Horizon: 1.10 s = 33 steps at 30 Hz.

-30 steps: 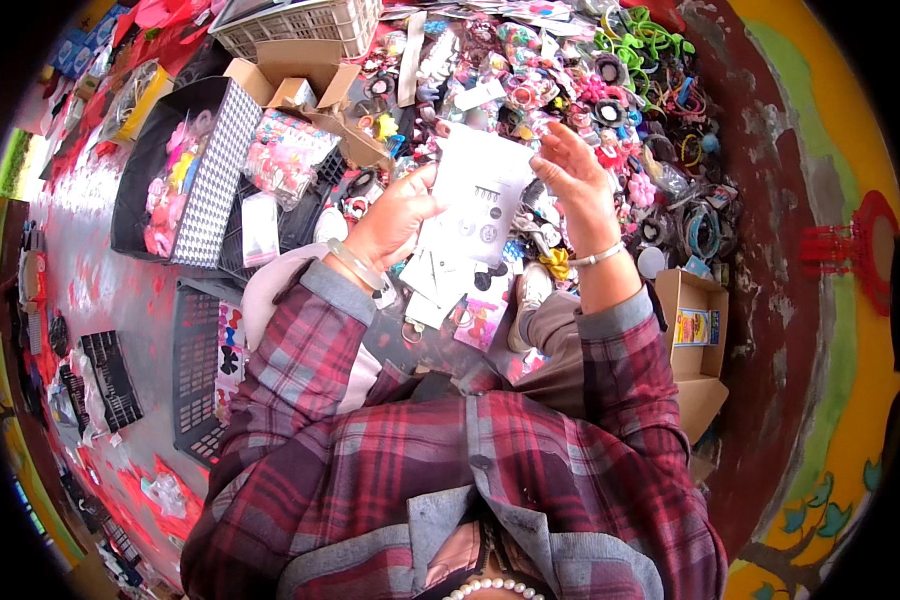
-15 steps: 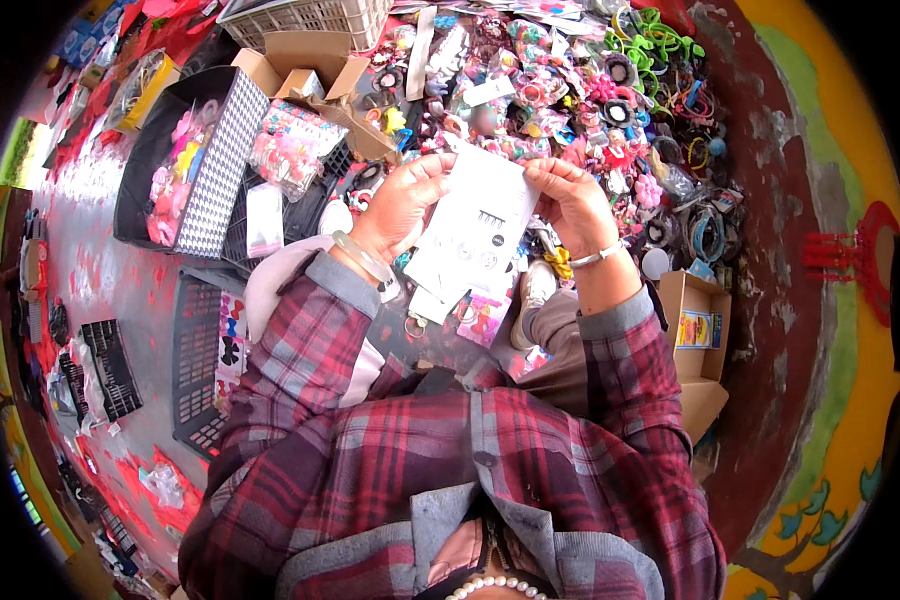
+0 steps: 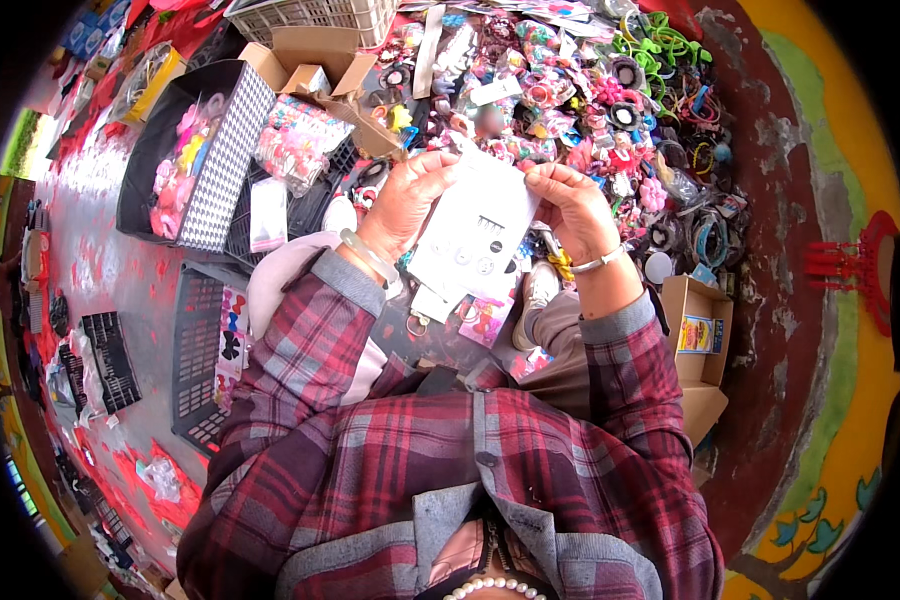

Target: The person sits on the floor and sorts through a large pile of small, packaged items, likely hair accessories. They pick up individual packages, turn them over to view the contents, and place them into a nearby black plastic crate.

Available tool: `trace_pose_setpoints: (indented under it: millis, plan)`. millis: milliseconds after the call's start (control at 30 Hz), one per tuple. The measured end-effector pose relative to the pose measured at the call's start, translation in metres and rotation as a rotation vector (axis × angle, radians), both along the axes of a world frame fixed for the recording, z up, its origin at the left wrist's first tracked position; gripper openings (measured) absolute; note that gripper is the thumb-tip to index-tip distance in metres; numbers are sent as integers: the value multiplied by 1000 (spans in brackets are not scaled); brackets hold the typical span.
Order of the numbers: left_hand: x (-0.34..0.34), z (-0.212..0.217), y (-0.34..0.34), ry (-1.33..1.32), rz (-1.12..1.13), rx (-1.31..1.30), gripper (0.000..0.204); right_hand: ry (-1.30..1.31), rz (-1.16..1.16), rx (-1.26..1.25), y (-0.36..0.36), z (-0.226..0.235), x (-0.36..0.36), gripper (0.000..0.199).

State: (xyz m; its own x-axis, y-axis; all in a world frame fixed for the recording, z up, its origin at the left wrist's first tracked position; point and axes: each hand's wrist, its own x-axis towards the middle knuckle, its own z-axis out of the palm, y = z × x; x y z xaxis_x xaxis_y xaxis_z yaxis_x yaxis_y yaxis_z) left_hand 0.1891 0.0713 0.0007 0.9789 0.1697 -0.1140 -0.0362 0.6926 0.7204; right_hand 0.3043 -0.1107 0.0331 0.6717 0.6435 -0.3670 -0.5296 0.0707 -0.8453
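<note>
Between my two hands a white printed card (image 3: 482,215) is held up, tilted, with small dark drawings on its lower half. My left hand (image 3: 410,200) pinches its upper left edge between thumb and fingers. At the upper right corner my right hand (image 3: 575,208) grips it the same way. Below the card, other white cards and a pink card with bows (image 3: 486,318) lie low between my legs. Beyond my hands spreads a big heap of hair ties and hair ornaments (image 3: 560,100), many in plastic bags.
To the left stand a black-and-white patterned box (image 3: 232,150) with pink items, an open cardboard box (image 3: 315,50) and a dark plastic crate (image 3: 198,350). On the right are green headbands (image 3: 660,48), an open carton (image 3: 697,330) and a painted wall (image 3: 830,200).
The view has shifted very slightly. Both hands keep the same hold on the card, which stays almost in place.
</note>
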Motion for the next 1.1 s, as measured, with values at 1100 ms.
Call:
trace_pose_setpoints:
  millis: [1100]
  plan:
    - [2,0,-15,27,48,697,20,-2027,-71,-677,39,-2,-43,6]
